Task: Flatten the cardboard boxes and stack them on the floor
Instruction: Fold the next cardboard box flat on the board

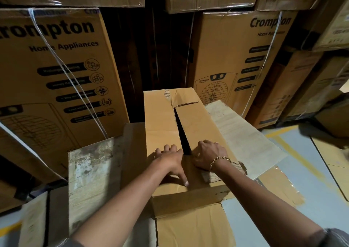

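Observation:
A plain brown cardboard box (pixel 162 118) stands in front of me, its two top flaps nearly closed with a dark slit (pixel 182 133) between them. My left hand (pixel 171 159) lies palm down on the left flap, fingers at the slit, thumb pointing toward me. My right hand (pixel 206 155), with a gold chain bracelet on the wrist, grips the near edge of the right flap by the slit. The box rests on flattened cardboard sheets (pixel 90 175), and another open flap (pixel 190 226) lies below it toward me.
Tall printed appliance cartons (pixel 56 73) with white straps form a wall behind and to the left; more cartons (pixel 236 61) stand at the right. A pale flat sheet (pixel 243 139) lies to the box's right. Grey floor with yellow lines (pixel 294 152) and flat cardboard (pixel 332 158) is at the right.

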Available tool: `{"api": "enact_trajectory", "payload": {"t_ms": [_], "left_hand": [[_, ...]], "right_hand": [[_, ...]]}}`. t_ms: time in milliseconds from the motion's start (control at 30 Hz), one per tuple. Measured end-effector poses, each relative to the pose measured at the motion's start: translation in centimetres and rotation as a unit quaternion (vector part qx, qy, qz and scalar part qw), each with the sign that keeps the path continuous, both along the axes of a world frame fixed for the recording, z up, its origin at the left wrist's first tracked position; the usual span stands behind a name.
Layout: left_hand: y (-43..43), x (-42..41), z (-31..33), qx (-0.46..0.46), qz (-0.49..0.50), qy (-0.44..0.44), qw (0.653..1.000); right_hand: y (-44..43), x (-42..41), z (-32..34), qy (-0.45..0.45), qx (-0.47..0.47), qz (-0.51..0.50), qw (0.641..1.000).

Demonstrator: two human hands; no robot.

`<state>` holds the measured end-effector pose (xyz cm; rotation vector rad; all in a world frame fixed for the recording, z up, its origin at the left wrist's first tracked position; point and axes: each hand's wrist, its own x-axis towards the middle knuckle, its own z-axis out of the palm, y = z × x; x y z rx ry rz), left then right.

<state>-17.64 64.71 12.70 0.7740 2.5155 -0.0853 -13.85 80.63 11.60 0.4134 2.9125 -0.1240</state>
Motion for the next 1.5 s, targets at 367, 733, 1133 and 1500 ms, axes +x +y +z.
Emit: {"api": "enact_trajectory", "payload": {"t_ms": [367,733,1133,1500], "left_hand": [[1.3,3.1,2.9,0.025,0.039,0.228,0.973],[-0.7,14.8,1.0,0.247,0.073,0.481,0.838],[-5.4,17.6,-4.8,0.322,0.466,0.213,0.796],[-6.1,8.0,-5.0,0.349,0.531,0.007,0.772]], "right_hand": [[2.6,-0.8,4.8,0.102,-0.190,-0.012,0.976],[10.5,0.6,7.1,0.155,-0.485,-0.112,0.854],[11.0,1.5,5.9,0.215,-0.657,-0.182,0.699],[13.4,6.6,5.6,0.210,-0.495,-0.120,0.835]]}}
